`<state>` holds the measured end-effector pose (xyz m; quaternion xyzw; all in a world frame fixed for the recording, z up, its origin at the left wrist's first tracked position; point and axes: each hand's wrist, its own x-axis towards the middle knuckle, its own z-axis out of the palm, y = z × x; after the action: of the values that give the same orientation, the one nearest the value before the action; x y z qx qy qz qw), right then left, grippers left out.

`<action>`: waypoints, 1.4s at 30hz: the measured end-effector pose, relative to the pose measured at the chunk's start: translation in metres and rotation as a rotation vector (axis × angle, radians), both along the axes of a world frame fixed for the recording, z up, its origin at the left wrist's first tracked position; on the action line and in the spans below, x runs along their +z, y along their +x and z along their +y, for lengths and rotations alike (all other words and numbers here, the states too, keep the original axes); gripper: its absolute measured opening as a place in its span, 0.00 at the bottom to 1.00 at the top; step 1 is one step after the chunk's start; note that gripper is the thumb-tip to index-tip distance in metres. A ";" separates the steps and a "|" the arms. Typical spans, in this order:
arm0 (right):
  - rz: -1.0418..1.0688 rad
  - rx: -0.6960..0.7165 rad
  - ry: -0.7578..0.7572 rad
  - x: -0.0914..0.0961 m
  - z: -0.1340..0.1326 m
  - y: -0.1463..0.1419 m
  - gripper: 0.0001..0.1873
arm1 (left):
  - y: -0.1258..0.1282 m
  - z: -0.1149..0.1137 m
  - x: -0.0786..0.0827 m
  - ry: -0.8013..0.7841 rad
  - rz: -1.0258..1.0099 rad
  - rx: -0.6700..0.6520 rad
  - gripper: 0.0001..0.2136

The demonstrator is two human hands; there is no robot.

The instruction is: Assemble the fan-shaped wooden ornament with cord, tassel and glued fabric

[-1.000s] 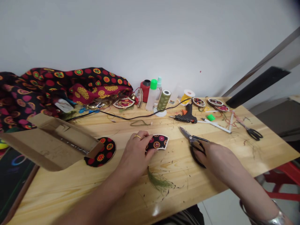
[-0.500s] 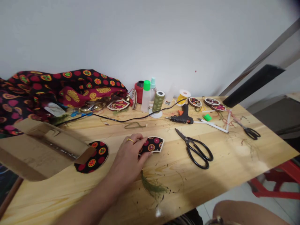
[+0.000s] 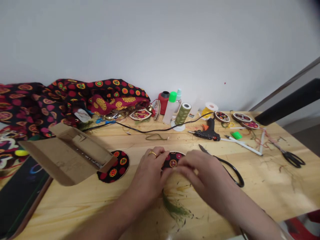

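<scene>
My left hand (image 3: 149, 173), with a gold ring, rests on the wooden table (image 3: 262, 186) and its fingers pinch the left edge of a small fan-shaped patterned fabric piece (image 3: 173, 160). My right hand (image 3: 203, 175) has come over the same piece from the right; its fingertips touch it and cover its right half. Large black scissors (image 3: 228, 166) lie just behind my right hand, partly hidden by it. A tuft of green thread (image 3: 176, 208) lies between my forearms.
An open cardboard box (image 3: 67, 155) sits at left, overlapping a round patterned fabric disc (image 3: 115, 164). Patterned cloth (image 3: 62, 96) is heaped at the back. Thread spools and bottles (image 3: 175, 108), a glue gun (image 3: 208, 131), small scissors (image 3: 291, 156) and round ornaments (image 3: 241, 117) lie along the back right.
My right hand let go of the large scissors, dropped out of view, then came back onto the fabric piece beside my left hand. The view shifted slightly.
</scene>
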<state>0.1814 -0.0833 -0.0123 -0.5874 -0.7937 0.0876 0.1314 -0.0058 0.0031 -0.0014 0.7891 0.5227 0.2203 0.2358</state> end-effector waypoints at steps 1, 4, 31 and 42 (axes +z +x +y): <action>0.003 -0.014 -0.007 0.013 0.030 -0.004 0.10 | 0.000 0.000 0.000 0.001 -0.001 0.002 0.15; 0.023 -0.072 -0.018 0.039 0.092 -0.018 0.09 | 0.001 0.000 0.000 -0.001 0.001 0.007 0.15; -0.271 -0.090 0.025 0.036 0.099 -0.054 0.11 | 0.000 0.000 0.004 -0.019 -0.014 -0.026 0.12; -0.276 -0.233 0.109 0.052 0.100 0.001 0.13 | 0.001 0.001 0.002 -0.007 0.027 0.001 0.15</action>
<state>0.1826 0.0171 0.0396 -0.6739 -0.7344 -0.0529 0.0620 -0.0052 0.0039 0.0003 0.7908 0.5271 0.2081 0.2312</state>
